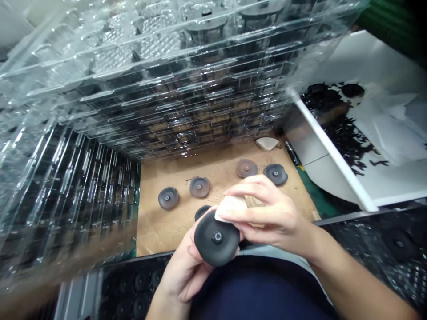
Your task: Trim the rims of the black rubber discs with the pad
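My left hand (191,271) is closed round a black, rounded, dished disc (225,249) with a small ringed stud at its centre. Between the fingers and thumb of my right hand (270,213) is a white pad (230,206), touching the disc's upper edge. Partly hidden behind the held disc is another dark disc (201,212). On the brown cardboard (160,235) lie similar discs: a grey one (168,198) and a brownish one (199,187) at left, a reddish-brown one (246,169) and a black one (275,174) at right.
Tall stacks of clear plastic trays (187,93) wall off the back and left. A white fan-shaped piece (267,143) and a dark-handled tool (292,153) lie at the cardboard's right rear. Right of it, a white bin (340,164) holds black scraps (343,133). More trays lie near my body.
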`<state>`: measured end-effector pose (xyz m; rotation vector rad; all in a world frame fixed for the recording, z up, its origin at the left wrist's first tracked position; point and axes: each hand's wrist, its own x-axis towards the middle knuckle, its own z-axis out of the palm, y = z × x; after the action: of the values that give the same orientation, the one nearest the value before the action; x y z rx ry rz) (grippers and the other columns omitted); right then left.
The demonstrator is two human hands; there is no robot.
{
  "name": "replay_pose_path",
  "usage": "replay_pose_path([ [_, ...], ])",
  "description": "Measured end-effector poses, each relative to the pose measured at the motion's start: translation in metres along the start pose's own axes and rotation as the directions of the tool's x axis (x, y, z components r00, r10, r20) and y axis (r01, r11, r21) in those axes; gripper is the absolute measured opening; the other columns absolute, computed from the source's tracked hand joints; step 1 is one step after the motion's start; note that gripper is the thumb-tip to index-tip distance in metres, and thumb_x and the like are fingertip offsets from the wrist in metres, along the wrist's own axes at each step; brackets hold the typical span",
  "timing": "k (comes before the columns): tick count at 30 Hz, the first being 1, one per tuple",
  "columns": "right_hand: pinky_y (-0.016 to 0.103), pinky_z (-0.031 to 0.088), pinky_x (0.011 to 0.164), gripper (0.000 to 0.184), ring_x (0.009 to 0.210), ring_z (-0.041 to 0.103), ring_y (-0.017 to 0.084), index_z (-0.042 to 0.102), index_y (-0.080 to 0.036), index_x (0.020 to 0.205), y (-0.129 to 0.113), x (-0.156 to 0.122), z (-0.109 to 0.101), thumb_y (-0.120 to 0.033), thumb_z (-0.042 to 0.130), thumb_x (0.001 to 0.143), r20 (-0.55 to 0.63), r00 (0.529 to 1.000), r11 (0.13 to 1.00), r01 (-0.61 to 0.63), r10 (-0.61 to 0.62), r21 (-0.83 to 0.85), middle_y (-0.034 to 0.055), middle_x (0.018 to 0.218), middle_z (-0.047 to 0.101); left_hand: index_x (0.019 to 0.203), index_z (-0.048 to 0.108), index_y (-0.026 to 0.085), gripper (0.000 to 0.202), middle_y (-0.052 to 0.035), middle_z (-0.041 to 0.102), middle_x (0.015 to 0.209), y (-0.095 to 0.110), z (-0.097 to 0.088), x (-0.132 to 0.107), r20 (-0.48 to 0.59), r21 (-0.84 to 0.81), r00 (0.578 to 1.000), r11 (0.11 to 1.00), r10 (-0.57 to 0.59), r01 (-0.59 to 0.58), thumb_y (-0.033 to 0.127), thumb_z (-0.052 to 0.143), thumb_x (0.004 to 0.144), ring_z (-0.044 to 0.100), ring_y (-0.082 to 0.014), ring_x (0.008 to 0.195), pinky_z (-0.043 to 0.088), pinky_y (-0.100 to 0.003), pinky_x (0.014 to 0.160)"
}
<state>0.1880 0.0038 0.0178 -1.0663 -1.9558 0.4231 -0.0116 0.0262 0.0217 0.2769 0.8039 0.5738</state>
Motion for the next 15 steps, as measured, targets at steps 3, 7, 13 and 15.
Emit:
replay_pose_path([
  [3,0.040,0.050,0.084,0.022,0.100,0.052,0.020,0.069,-0.019,0.103,-0.005,-0.001,0.002,-0.012,0.062,0.084,-0.043,0.998,0.998,-0.055,0.055,0.007,0.0091,0.108,0.061,0.115,0.065,0.024,0.064,-0.0089,0.069,0.114,0.000,-0.007,-0.002,-0.038,0.027,0.998,0.999,0.041,-0.040,0.039,0.083,0.056,0.067,-0.0227,0.094,0.055,-0.031,0.084],
  [7,0.038,0.051,0.084,0.025,0.099,0.052,0.019,0.069,-0.020,0.104,-0.013,-0.004,0.004,-0.009,0.060,0.084,-0.004,0.997,0.997,-0.083,0.083,0.006,0.0083,0.107,0.062,0.118,0.063,0.027,0.065,-0.0094,0.065,0.124,-0.006,-0.017,-0.003,-0.071,0.040,0.995,0.997,0.067,-0.065,0.043,0.081,0.057,0.060,-0.0291,0.113,0.051,-0.039,0.094],
  [13,0.035,0.052,0.082,0.022,0.097,0.053,0.020,0.072,-0.018,0.099,-0.023,-0.004,0.013,-0.009,0.061,0.082,-0.153,0.979,0.990,-0.138,0.132,-0.028,0.0097,0.104,0.061,0.113,0.066,0.035,0.047,0.0000,0.067,0.122,-0.011,-0.010,-0.001,-0.017,-0.034,0.985,0.985,0.169,-0.170,0.030,0.078,0.067,0.063,-0.0195,0.110,0.051,-0.022,0.088],
  [15,0.034,0.053,0.081,0.024,0.096,0.054,0.020,0.072,-0.020,0.100,-0.023,-0.005,0.014,-0.009,0.060,0.083,-0.124,0.986,0.993,-0.117,0.113,-0.020,0.0087,0.104,0.062,0.108,0.069,0.034,0.044,0.0008,0.069,0.120,-0.012,-0.009,0.000,0.012,-0.064,0.981,0.979,0.195,-0.194,0.028,0.079,0.066,0.063,-0.0176,0.109,0.051,-0.019,0.087],
])
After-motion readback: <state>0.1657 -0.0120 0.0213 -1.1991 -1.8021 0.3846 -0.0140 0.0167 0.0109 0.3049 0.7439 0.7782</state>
